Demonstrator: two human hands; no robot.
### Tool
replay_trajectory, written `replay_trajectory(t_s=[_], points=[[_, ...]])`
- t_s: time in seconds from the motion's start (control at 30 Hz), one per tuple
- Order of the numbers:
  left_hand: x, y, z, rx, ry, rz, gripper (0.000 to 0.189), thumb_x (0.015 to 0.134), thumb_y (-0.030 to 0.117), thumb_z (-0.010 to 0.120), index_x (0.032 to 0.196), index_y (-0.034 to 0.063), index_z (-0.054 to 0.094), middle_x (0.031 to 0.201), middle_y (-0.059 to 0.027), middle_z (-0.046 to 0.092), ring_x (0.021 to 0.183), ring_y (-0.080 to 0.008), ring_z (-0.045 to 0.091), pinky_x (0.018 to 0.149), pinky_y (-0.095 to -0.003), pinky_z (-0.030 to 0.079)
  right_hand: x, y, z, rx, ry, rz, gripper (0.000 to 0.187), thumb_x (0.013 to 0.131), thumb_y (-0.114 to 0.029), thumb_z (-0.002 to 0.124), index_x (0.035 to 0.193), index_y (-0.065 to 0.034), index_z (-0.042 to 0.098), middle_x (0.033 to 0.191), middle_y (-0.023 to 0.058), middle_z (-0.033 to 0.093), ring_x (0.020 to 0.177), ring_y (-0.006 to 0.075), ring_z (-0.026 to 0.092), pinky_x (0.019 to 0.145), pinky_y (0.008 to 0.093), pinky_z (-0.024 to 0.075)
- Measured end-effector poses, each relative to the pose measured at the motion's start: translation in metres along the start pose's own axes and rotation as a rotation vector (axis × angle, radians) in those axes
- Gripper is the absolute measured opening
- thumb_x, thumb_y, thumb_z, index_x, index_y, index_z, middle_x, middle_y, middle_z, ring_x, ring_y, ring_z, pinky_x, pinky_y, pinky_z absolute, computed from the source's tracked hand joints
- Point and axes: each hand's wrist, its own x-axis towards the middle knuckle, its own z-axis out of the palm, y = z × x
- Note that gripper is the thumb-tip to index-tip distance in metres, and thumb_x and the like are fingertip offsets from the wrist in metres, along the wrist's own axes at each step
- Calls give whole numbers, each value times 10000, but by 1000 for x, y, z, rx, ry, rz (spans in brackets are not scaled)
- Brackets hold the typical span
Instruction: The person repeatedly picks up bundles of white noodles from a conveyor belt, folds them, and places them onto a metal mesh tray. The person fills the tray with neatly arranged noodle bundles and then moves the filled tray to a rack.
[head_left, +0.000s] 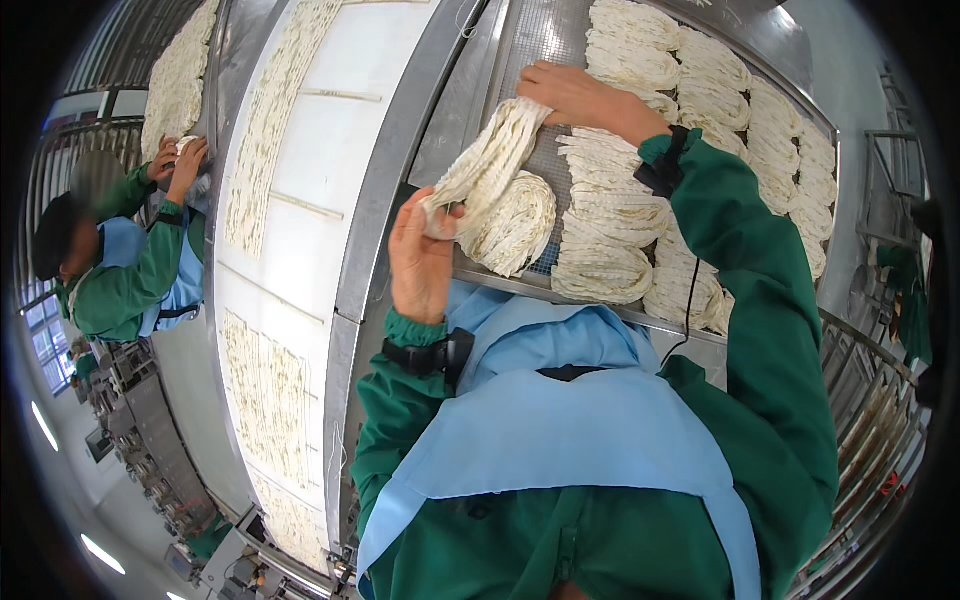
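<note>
A hank of pale, flecked noodles (495, 154) is stretched between my two hands, above the left side of a metal mesh tray (551, 41). My left hand (424, 255) grips its lower looped end near the tray's front-left corner. At the upper end, my right hand (570, 94) is closed around the strands, its fingertips partly hidden. Partly under the held hank, a folded noodle bundle (517, 229) lies on the mesh. More folded noodle bundles (607, 217) sit just right of it, below my right forearm.
Rows of noodle bundles (709, 82) cover the tray's right side. To my left runs a white conveyor belt (300, 247) carrying noodle strands (262, 397) and thin rods (307, 204). Across it, a co-worker (127, 255) handles noodles. A metal rack (870, 420) stands at right.
</note>
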Motion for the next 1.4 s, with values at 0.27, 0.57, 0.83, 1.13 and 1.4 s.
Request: replay_trajectory(t_s=[0.27,0.57,0.83,1.13,1.4], points=[[31,15,72,293,-63,-68,369,1061,267,458,1294,-18,481,1021,-89,619,969,-185,610,927,-340,466,-25,21,15,253,28,131,651,768,-99,759,1370,-95,510,1147,123,618,1063,314,587,891,420,506],[167,-27,109,626,-645,-123,514,998,360,569,1306,-44,489,1129,-147,633,1074,-252,605,939,-358,484,-45,5,-13,415,75,386,695,772,-8,646,1433,-73,443,1202,164,628,1102,364,594,905,446,500],[125,-60,84,1773,-196,838,647,949,376,618,1393,-46,410,1330,-196,536,1262,-330,493,1036,-552,342,-41,1,-15,107,260,48,218,781,18,638,982,-49,689,1095,52,663,1115,265,572,950,401,468],[115,-98,47,2074,-38,721,362,938,249,592,1219,35,510,1070,-117,525,1065,-318,498,967,-606,308,-21,14,-6,-98,189,68,76,790,-8,646,844,-53,672,965,25,656,1070,243,554,1003,417,415],[89,-77,20,1722,-162,703,370,926,195,585,1218,-28,545,1300,-198,490,1191,-377,466,1035,-556,317,-12,-52,24,-197,9,282,525,1035,-352,456,1453,-33,443,1537,124,409,1436,284,338,1202,467,226]])
